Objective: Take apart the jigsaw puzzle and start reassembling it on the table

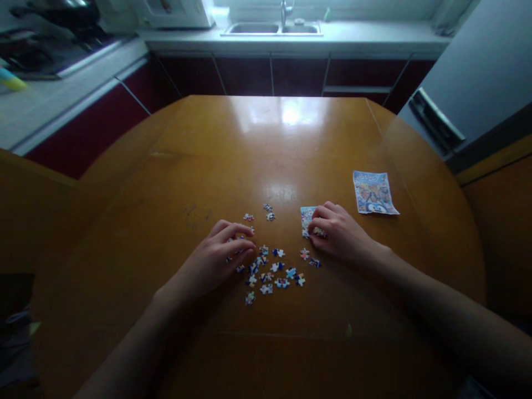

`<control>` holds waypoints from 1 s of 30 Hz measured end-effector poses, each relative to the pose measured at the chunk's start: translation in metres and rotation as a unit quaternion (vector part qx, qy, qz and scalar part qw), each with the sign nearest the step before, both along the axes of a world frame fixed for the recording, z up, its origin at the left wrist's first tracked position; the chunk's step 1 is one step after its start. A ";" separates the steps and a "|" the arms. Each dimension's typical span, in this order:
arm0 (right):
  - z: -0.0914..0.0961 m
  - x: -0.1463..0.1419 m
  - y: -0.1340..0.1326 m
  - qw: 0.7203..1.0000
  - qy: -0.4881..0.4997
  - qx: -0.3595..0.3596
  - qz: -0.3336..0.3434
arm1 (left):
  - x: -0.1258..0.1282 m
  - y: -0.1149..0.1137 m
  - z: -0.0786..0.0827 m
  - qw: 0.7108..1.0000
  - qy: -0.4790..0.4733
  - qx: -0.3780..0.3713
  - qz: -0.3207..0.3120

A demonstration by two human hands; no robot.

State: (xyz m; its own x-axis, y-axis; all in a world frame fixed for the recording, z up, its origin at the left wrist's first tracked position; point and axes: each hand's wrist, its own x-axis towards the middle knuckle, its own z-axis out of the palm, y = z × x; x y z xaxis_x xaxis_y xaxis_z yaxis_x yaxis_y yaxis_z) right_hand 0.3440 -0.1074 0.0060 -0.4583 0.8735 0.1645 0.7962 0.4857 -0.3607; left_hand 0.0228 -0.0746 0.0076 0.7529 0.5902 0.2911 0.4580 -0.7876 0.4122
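A partly joined jigsaw puzzle (306, 217) lies flat on the wooden table, its right portion covered by my right hand (338, 233). The thumb and fingers of that hand are bent together in a pinch on a puzzle piece at the lower edge of the joined part; the piece is mostly hidden. My left hand (222, 249) rests palm down with fingers apart over several loose pieces, partly covering them, and grips nothing visible. More loose puzzle pieces (275, 267) are scattered between the hands, and a few small ones (270, 216) lie farther off.
A creased printed picture sheet (375, 192) lies to the right on the brown table (233, 166). Beyond the table run a counter with a double sink (253, 29) and dark red cabinets (245, 73). A stove (37, 52) stands at left, a fridge (477, 72) at right.
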 end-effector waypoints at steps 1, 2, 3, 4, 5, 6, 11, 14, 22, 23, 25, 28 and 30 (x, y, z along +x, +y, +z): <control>0.000 0.000 0.000 1.000 -0.002 -0.004 0.001 | 0.000 0.000 0.000 1.000 0.000 -0.001 0.001; 0.001 0.000 0.000 1.000 -0.003 -0.008 0.001 | 0.001 0.000 0.001 1.000 -0.001 -0.002 0.003; 0.001 0.000 0.000 1.000 -0.004 -0.012 0.001 | 0.001 -0.001 0.001 1.000 -0.002 -0.004 0.003; 0.002 0.000 0.000 1.000 -0.004 -0.015 0.000 | 0.001 -0.001 0.001 1.000 -0.003 -0.005 0.003; 0.002 0.000 0.000 1.000 -0.004 -0.016 -0.002 | 0.001 -0.001 0.002 1.000 -0.004 -0.007 0.001; 0.002 0.000 0.000 1.000 -0.003 -0.016 -0.003 | 0.001 -0.001 0.002 1.000 -0.003 -0.008 -0.001; 0.002 0.001 0.000 1.000 0.000 -0.016 -0.004 | 0.000 -0.001 0.001 1.000 0.002 -0.006 -0.003; 0.002 0.001 0.000 1.000 -0.001 -0.018 0.000 | 0.000 -0.001 0.000 1.000 0.002 -0.005 -0.003; 0.005 0.002 -0.002 1.000 0.009 -0.017 0.000 | -0.001 0.000 0.000 1.000 0.000 -0.001 -0.004; 0.006 0.003 -0.003 1.000 0.012 -0.017 0.002 | -0.001 0.000 0.000 1.000 0.000 -0.002 -0.003; 0.011 0.007 -0.005 1.000 0.013 -0.020 0.004 | -0.001 0.000 0.001 1.000 0.003 -0.006 0.001; 0.018 0.012 -0.012 0.999 0.005 -0.038 0.008 | -0.001 0.000 0.001 1.000 0.005 -0.011 0.002; 0.023 0.015 -0.016 0.998 -0.008 -0.056 0.022 | -0.001 0.001 0.000 1.000 0.008 -0.013 0.002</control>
State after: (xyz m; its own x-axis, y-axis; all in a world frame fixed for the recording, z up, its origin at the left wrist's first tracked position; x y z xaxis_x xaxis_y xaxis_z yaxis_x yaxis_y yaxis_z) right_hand 0.3590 -0.1238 0.0286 -0.4978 0.8653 0.0588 0.7814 0.4769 -0.4026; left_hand 0.0214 -0.0739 0.0073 0.7554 0.5999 0.2635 0.4672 -0.7751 0.4252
